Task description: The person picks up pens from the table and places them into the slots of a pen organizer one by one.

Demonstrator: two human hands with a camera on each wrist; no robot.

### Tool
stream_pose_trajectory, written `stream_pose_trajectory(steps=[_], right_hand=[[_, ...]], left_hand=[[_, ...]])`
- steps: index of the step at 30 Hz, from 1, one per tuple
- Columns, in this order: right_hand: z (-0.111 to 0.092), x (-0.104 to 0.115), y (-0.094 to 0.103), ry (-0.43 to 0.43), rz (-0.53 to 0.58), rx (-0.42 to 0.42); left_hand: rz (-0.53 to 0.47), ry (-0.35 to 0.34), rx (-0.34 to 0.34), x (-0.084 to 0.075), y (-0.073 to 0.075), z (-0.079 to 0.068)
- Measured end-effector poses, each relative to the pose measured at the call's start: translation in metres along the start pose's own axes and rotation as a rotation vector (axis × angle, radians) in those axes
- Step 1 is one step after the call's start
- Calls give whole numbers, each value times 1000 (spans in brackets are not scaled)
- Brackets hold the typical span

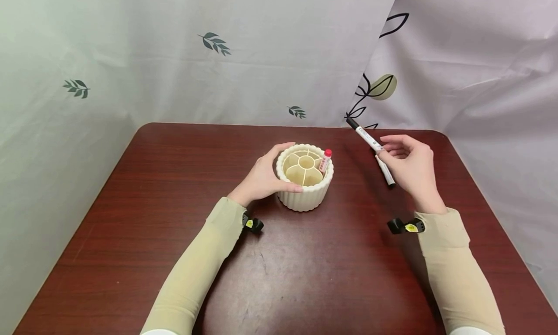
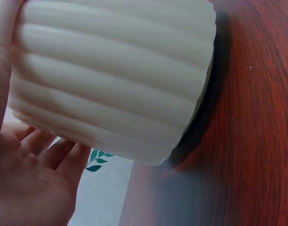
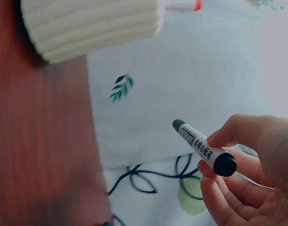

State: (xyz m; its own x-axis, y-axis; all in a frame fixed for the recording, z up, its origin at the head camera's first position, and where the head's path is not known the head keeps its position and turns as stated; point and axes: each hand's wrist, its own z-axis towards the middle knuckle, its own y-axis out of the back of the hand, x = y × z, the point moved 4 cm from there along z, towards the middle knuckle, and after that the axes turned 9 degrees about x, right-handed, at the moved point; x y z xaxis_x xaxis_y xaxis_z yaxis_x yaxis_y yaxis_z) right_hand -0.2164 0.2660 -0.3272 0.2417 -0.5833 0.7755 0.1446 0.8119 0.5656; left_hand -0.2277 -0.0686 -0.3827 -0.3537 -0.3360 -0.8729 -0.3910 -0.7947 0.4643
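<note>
A cream, round pen holder (image 1: pixel 305 194) with scalloped rim and ribbed wall stands on the table. My left hand (image 1: pixel 263 177) grips its left side, thumb along the near rim and fingers behind. Inside, a red-capped pen (image 1: pixel 325 160) leans in a right-hand compartment. To the right of the holder, my right hand (image 1: pixel 411 165) pinches a white marker (image 3: pixel 200 145) with black ends, tilted and raised above the table. Below that hand lies a second white marker (image 1: pixel 385 171) with a black end, partly overlapped by the fingers in the head view.
The dark red wooden table (image 1: pixel 144 219) reaches back to a pale curtain (image 1: pixel 261 73) with leaf prints. Black wrist cameras (image 1: pixel 253 223) are strapped at both sleeves.
</note>
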Motion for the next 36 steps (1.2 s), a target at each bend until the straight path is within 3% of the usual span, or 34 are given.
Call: stream_pose_trajectory(steps=[14,26,33,36], right_hand=[[-10,25,3,33,68,-30],[-22,72,20,169,202,-125],[-38,112,21,284,462,-129],[-45,128,20,356,520,-132]], left_hand=[[-3,1,7,1,-2,0],[-3,-4,2,1,0,0],[-7,-6,1,2,0,1],[-8,-4,1,1,0,1]])
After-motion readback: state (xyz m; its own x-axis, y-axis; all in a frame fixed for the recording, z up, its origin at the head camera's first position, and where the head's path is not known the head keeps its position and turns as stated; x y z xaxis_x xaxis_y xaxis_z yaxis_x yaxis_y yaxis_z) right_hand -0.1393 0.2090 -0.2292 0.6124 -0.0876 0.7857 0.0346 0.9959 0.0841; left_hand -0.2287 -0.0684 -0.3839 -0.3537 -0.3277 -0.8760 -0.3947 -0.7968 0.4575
